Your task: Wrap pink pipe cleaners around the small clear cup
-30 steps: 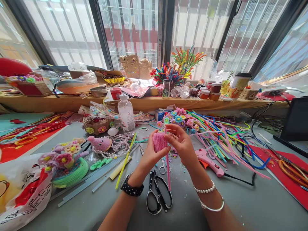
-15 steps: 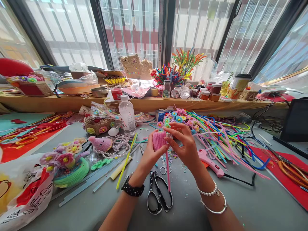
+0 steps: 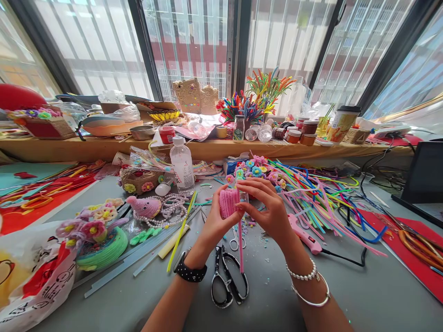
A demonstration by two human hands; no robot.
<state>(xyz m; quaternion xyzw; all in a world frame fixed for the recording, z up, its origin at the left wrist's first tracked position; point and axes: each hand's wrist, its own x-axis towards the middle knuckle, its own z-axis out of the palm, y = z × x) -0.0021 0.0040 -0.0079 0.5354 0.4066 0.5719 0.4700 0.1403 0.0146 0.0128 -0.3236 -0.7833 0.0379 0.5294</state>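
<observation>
In front of me a roll wound from pink pipe cleaner (image 3: 229, 204) is up off the table. My left hand (image 3: 215, 220) is closed around its left side, thumb across the bottom. The curved fingertips and thumb of my right hand (image 3: 265, 203) grip its right edge. One loose pink pipe cleaner end (image 3: 241, 251) hangs down from the roll. Its tip reaches over black-handled scissors (image 3: 229, 279) lying on the table, and a smaller pair of scissors (image 3: 236, 240) lies just beyond them.
A pink glue gun (image 3: 306, 235) with a black cord lies right, before a heap of coloured pipe cleaners (image 3: 311, 198). Fuzzy flowers (image 3: 256, 170) stand behind my hands. Left are a clear bottle (image 3: 182, 166), bead strings (image 3: 171, 207), glue sticks (image 3: 117, 272) and a green flower piece (image 3: 104, 246).
My right hand's fingers have come down and closed together against the roll's right edge; its wrist has shifted slightly right. The left hand and roll stay nearly in place.
</observation>
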